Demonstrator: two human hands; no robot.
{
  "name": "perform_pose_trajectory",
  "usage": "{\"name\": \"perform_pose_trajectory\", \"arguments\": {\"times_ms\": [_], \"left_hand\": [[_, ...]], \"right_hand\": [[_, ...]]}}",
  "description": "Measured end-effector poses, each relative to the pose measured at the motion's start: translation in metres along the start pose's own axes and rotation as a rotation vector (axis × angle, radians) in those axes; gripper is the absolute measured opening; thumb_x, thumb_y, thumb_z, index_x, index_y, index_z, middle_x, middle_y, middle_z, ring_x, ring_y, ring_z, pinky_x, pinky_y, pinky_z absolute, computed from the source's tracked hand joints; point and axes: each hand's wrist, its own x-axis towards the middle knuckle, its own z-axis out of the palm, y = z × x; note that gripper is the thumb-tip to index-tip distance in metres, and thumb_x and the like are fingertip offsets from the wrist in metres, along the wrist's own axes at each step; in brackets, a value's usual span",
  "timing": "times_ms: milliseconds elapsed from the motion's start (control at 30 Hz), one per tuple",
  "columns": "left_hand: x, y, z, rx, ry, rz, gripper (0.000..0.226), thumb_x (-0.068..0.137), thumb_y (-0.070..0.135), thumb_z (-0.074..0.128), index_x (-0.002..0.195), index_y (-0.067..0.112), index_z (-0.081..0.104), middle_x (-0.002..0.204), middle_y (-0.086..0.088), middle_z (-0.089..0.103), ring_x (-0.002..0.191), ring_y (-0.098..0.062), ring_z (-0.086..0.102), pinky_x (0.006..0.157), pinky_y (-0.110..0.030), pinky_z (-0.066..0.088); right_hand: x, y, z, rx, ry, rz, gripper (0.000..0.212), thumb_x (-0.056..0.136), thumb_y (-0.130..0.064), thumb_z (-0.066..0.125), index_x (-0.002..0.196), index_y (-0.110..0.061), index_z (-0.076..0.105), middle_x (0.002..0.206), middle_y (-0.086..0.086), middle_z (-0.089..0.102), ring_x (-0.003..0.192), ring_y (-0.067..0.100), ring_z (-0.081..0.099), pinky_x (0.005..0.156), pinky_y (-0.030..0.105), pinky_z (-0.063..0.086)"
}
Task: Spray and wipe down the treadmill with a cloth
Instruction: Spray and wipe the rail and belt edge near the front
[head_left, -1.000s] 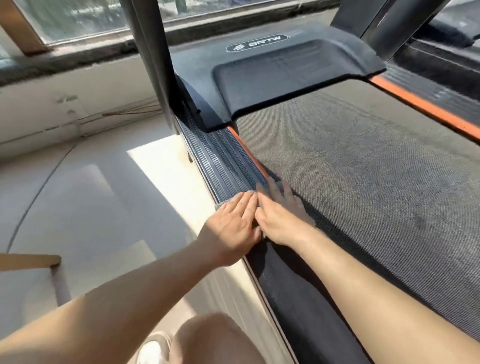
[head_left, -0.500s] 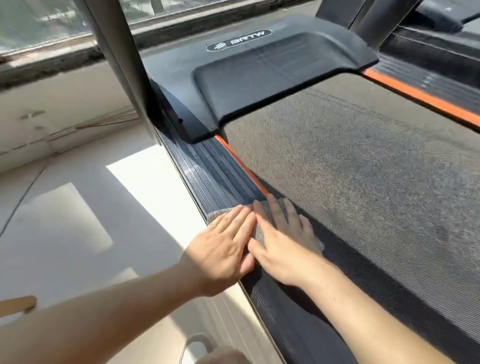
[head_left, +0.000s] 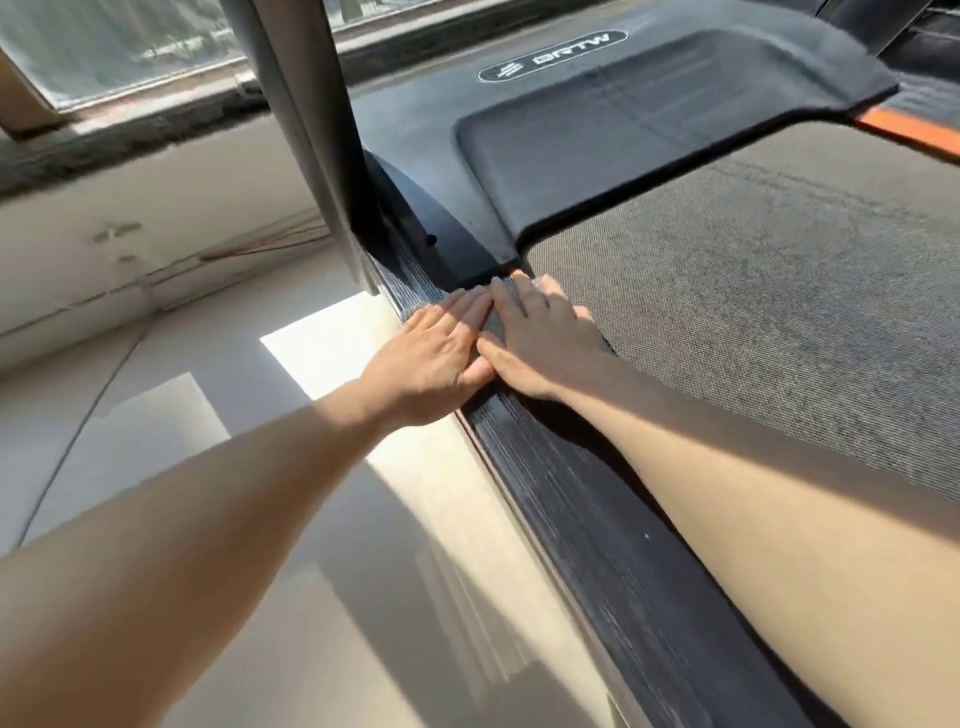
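Cloth (head_left: 492, 326) at rail's (head_left: 597, 519) 12 o'clock end.
My left grip (head_left: 436, 353) and right grip (head_left: 540, 338) press it flat-fingered, holding nothing; belt (head_left: 753, 312) at 3 o'clock looks unwiped.

The treadmill (head_left: 753, 322) has a rough grey belt, a black ribbed side rail (head_left: 597, 519) and a black front cover (head_left: 649, 130). The grey cloth (head_left: 497, 319) lies flat on the left rail, at the cover's corner. It is mostly hidden under the flat left hand (head_left: 431, 358) and right hand (head_left: 535, 343).

pale floor (head_left: 130, 441), sunlit patch (head_left: 332, 338); window (head_left: 119, 47) above dusty sill (head_left: 130, 140); thin wires (head_left: 270, 244) along wall (head_left: 156, 218)
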Motion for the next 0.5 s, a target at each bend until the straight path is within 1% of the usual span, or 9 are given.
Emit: {"name": "perform_pose_trajectory", "arguments": {"times_ms": [67, 133, 167, 233, 300, 333, 367, 433, 500], "left_hand": [[-0.012, 0.014, -0.002, 0.052, -0.037, 0.027, 0.087, 0.086, 0.062, 0.003, 0.156, 0.010, 0.006, 0.163, -0.010, 0.009, 0.150, -0.021, 0.006, 0.122, -0.037, 0.006], [-0.036, 0.040, 0.000, 0.071, -0.046, 0.098, 0.083, 0.091, 0.060, 0.007, 0.155, 0.009, 0.007, 0.163, -0.011, 0.009, 0.151, -0.022, 0.005, 0.121, -0.040, 0.009], [-0.051, 0.056, 0.002, 0.046, -0.047, 0.140, 0.082, 0.092, 0.059, 0.011, 0.155, 0.007, 0.010, 0.163, -0.013, 0.012, 0.151, -0.025, 0.006, 0.121, -0.042, 0.011], [-0.080, 0.094, 0.005, -0.016, -0.026, 0.235, 0.080, 0.094, 0.057, 0.021, 0.152, 0.002, 0.022, 0.158, -0.019, 0.024, 0.149, -0.031, 0.017, 0.120, -0.046, 0.019], [-0.096, 0.114, 0.009, -0.002, -0.007, 0.313, 0.079, 0.094, 0.057, 0.027, 0.149, 0.000, 0.032, 0.154, -0.021, 0.032, 0.146, -0.034, 0.025, 0.118, -0.049, 0.023], [-0.095, 0.115, 0.008, 0.015, -0.008, 0.327, 0.079, 0.094, 0.057, 0.027, 0.149, 0.001, 0.032, 0.155, -0.019, 0.031, 0.146, -0.032, 0.025, 0.119, -0.047, 0.021], [-0.091, 0.110, 0.005, 0.025, -0.009, 0.336, 0.080, 0.095, 0.059, 0.026, 0.150, 0.002, 0.030, 0.157, -0.017, 0.029, 0.147, -0.030, 0.023, 0.120, -0.044, 0.017], [-0.073, 0.092, -0.001, 0.051, -0.018, 0.341, 0.082, 0.094, 0.061, 0.023, 0.153, 0.004, 0.022, 0.160, -0.013, 0.022, 0.149, -0.025, 0.016, 0.123, -0.035, 0.007], [-0.048, 0.066, -0.004, 0.093, -0.047, 0.300, 0.085, 0.092, 0.064, 0.015, 0.155, 0.007, 0.014, 0.163, -0.009, 0.014, 0.150, -0.020, 0.009, 0.123, -0.034, 0.005]], "right_hand": [[-0.025, 0.002, 0.002, 0.010, 0.021, 0.003, 0.065, 0.103, -0.051, 0.019, 0.158, -0.023, -0.001, 0.167, 0.001, -0.005, 0.152, 0.026, -0.005, 0.121, 0.050, 0.010], [-0.073, 0.011, 0.008, -0.013, 0.043, 0.017, 0.066, 0.100, -0.051, 0.015, 0.158, -0.022, -0.001, 0.167, 0.002, -0.003, 0.152, 0.025, -0.004, 0.122, 0.048, 0.010], [-0.102, 0.015, 0.012, -0.033, 0.035, 0.024, 0.069, 0.097, -0.053, 0.009, 0.158, -0.022, -0.002, 0.167, 0.002, -0.003, 0.153, 0.025, -0.004, 0.121, 0.047, 0.010], [-0.161, 0.027, 0.015, -0.074, 0.006, 0.033, 0.077, 0.089, -0.056, -0.003, 0.158, -0.023, -0.003, 0.167, 0.002, -0.003, 0.153, 0.025, -0.004, 0.120, 0.045, 0.010], [-0.195, 0.034, 0.014, -0.056, -0.037, 0.066, 0.082, 0.086, -0.060, -0.002, 0.159, -0.023, 0.005, 0.167, 0.003, 0.003, 0.153, 0.024, -0.001, 0.119, 0.046, 0.013], [-0.199, 0.037, 0.011, -0.056, -0.061, 0.078, 0.084, 0.085, -0.062, -0.002, 0.159, -0.023, 0.004, 0.167, 0.002, 0.000, 0.153, 0.023, -0.003, 0.119, 0.045, 0.012], [-0.194, 0.038, 0.011, -0.060, -0.069, 0.076, 0.086, 0.083, -0.064, -0.005, 0.158, -0.024, -0.001, 0.167, 0.001, -0.006, 0.152, 0.022, -0.008, 0.119, 0.045, 0.008], [-0.166, 0.036, 0.007, -0.058, -0.057, 0.059, 0.085, 0.084, -0.066, -0.006, 0.157, -0.024, -0.009, 0.166, 0.001, -0.014, 0.152, 0.023, -0.012, 0.120, 0.044, 0.004], [-0.124, 0.031, 0.006, -0.040, -0.014, 0.046, 0.080, 0.091, -0.064, 0.006, 0.157, -0.021, -0.008, 0.166, 0.002, -0.011, 0.152, 0.025, -0.006, 0.120, 0.047, 0.008]]}}
